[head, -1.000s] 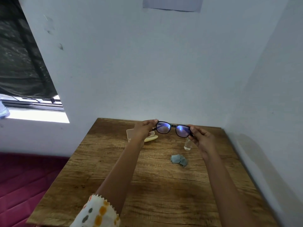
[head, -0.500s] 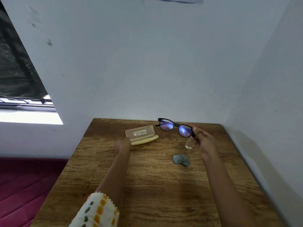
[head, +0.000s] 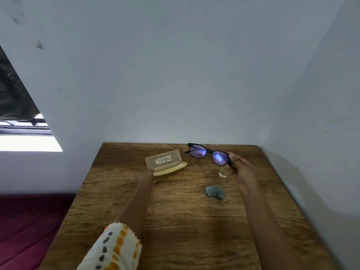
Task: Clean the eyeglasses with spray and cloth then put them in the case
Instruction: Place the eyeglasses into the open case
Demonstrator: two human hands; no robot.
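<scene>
Black-framed eyeglasses (head: 207, 153) hang above the table's far side, their lenses glinting blue. My right hand (head: 240, 168) pinches them at their right end. A beige glasses case (head: 165, 163) lies open at the back of the table, its lid raised. My left hand (head: 145, 176) is blurred and sits at the case's front-left corner; I cannot tell whether it touches the case. A small clear spray bottle (head: 223, 172) stands just below the glasses, left of my right hand. A crumpled grey cloth (head: 215, 191) lies nearer to me.
The wooden table (head: 175, 221) stands in a corner, with white walls behind it and along its right side. A window (head: 25, 133) is at the left. A dark red surface (head: 29, 227) lies below the table's left edge.
My left hand has let go of the glasses and dropped down to the case. My right hand alone now holds the glasses, a little further right.
</scene>
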